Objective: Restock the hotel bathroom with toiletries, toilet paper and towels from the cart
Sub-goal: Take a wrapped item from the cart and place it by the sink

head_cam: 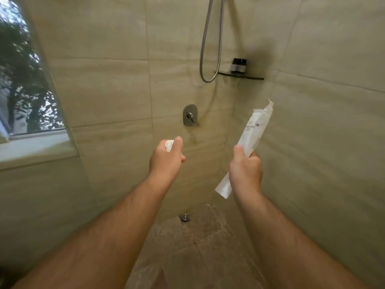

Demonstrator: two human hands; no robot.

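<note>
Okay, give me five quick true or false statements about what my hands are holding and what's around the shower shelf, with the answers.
1. The right hand grips a long white packet. True.
2. The left hand is empty. False: its fingers hold a small white item.
3. Small dark bottles stand on the corner shelf. True.
4. The shower hose hangs to the right of the shelf. False: it hangs to the shelf's left.
5. The packet lies on the shelf. False: it is held in the air, below the shelf.
</note>
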